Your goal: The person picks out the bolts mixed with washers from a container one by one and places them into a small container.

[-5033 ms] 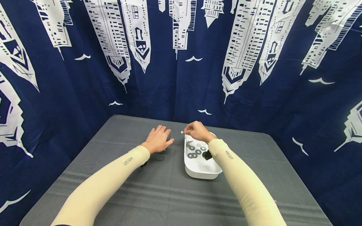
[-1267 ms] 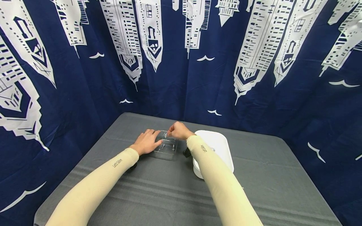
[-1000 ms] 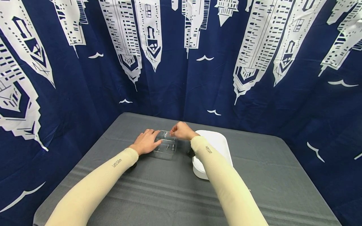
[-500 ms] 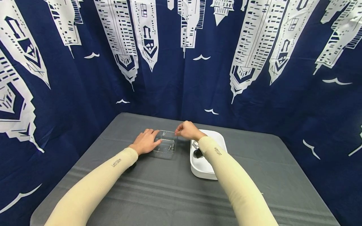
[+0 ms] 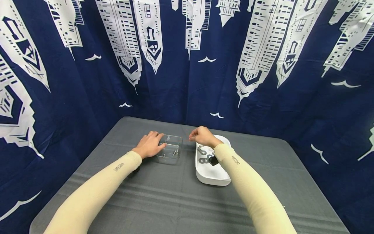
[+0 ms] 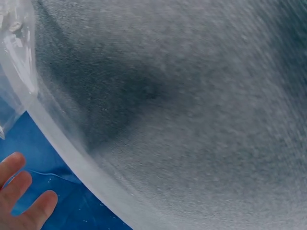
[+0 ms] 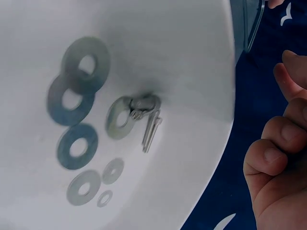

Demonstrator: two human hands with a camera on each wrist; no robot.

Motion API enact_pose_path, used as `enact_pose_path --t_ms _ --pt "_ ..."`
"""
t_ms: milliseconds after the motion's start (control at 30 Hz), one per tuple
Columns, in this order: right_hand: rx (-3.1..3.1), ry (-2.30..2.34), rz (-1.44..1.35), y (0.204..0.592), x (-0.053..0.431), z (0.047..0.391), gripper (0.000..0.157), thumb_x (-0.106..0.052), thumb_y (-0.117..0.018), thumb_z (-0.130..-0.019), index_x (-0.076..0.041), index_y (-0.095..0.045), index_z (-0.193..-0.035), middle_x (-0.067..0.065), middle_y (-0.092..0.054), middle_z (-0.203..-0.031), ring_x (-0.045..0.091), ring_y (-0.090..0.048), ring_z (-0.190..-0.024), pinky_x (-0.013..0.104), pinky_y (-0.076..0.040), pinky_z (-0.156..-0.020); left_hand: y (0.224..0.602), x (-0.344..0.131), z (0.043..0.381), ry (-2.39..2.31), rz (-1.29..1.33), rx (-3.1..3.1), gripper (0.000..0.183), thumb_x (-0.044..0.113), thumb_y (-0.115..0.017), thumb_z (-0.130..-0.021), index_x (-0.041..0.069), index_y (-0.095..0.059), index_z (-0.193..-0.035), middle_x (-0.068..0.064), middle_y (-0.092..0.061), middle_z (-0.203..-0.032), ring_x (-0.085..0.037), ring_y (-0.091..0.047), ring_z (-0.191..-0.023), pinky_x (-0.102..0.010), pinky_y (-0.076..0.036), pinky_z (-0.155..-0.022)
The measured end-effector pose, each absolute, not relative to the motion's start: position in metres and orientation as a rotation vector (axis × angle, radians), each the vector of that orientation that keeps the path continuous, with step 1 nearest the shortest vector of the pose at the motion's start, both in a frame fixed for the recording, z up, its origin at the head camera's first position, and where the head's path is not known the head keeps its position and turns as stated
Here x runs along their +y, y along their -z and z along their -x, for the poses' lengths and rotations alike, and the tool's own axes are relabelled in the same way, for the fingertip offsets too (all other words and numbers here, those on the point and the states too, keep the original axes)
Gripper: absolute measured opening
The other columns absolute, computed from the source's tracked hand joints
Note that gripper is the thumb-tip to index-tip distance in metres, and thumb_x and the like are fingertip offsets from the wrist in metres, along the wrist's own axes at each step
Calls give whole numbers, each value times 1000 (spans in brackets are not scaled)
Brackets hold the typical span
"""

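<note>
My left hand lies at the left side of a clear plastic box, fingers spread and mostly straight; whether they touch its rim cannot be told. Inside the box are a few small metal pieces, screw-like in shape. Over the far left edge of a white tray hovers my right hand. Its fingers are loosely bent, and nothing shows between them in the right wrist view. Several flat metal washers, large and small, lie in the tray beside a few small metal pins or screws.
Grey cloth covers the table. Behind it hangs a dark blue curtain with white building shapes. A strip of table separates the clear box from the tray. A tiny pale speck lies near the right forearm.
Five seconds ago my right hand pinched a small light-coloured piece by the tray. Then it was over the clear box, and since has moved right, back to the tray. My left hand has stayed put lately.
</note>
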State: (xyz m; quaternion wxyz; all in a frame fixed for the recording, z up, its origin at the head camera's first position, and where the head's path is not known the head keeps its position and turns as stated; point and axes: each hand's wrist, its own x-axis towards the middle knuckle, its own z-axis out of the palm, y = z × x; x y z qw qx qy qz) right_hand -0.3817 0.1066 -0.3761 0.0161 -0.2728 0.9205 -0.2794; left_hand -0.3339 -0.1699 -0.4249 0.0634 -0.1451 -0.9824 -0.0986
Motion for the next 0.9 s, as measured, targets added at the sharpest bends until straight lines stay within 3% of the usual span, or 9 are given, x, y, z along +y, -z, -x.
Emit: enact_pose_path --t_ms 367,900 --pt "2891 893 758 377 130 378 12 -15 -74 -86 -7 -80 -92 0 -72 -77 12 -57 -71 26 -47 -64 418 -149 335 318 494 -2936 60 47 -51 -102 11 -47 -150 -15 -49 -148 -33 -40 -142 -56 -37 -112" --pt "2911 943 701 384 152 375 9 -15 -74 -84 -9 -79 -90 -4 -61 -66 13 -52 -68 27 -43 -62 414 -124 338 319 537 -2922 60 47 -51 -103 12 -46 -151 -13 -47 -151 -31 -38 -144 -55 -36 -113"
